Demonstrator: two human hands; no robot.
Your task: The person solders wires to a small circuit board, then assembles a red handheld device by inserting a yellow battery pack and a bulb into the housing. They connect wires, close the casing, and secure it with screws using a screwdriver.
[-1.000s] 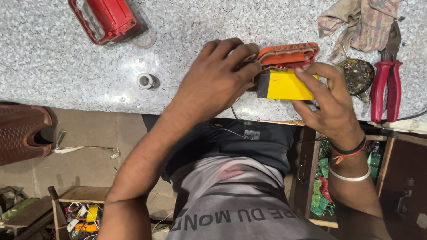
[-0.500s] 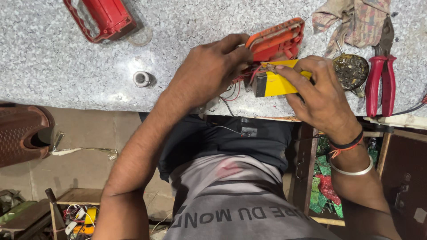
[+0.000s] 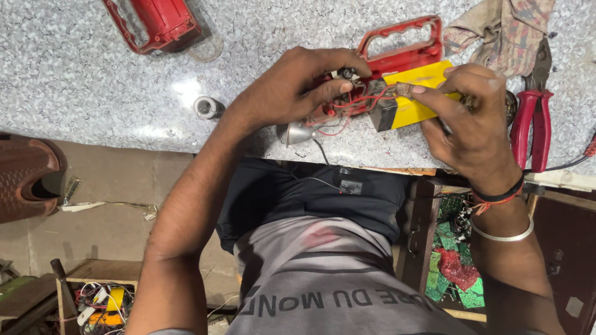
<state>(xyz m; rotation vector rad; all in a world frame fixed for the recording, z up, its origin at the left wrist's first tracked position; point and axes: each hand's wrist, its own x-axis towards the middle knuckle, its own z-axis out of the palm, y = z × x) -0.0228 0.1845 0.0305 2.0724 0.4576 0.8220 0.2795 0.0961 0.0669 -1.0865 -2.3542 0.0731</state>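
So, head view only, looking straight down at a speckled grey stone counter (image 3: 81, 74) with the person seated against its near edge. Left hand (image 3: 292, 87) is curled over an opened red torch body (image 3: 397, 59), fingers clenched around a bundle of red wires (image 3: 351, 102) and a small dark part at the fingertips; thumb presses from the near side. Right hand (image 3: 475, 124) pinches the end of a yellow battery block (image 3: 413, 102) with a black end, thumb and forefinger closed on a thin brownish piece at its top edge, exact piece hard to make out. Battery block lies just in front of the torch's red handle loop, touching the wires, between the two hands. Silver reflector cone (image 3: 299, 132) sits on the counter just below the left hand, thin wire trailing off the edge from it. Second red torch shell (image 3: 155, 22) lies at the far left of the counter, well apart. Small metal ring (image 3: 206, 107) sits alone near the left forearm. Red-handled pliers (image 3: 534, 124) lie just right of the right hand, a crumpled cloth (image 3: 503, 28) above them. Right wrist wears a dark band and a silver bangle (image 3: 506, 232). Green circuit boards (image 3: 456, 267) fill an open drawer under the counter, right side. Box of tangled wires (image 3: 102, 301) on the floor lower left.
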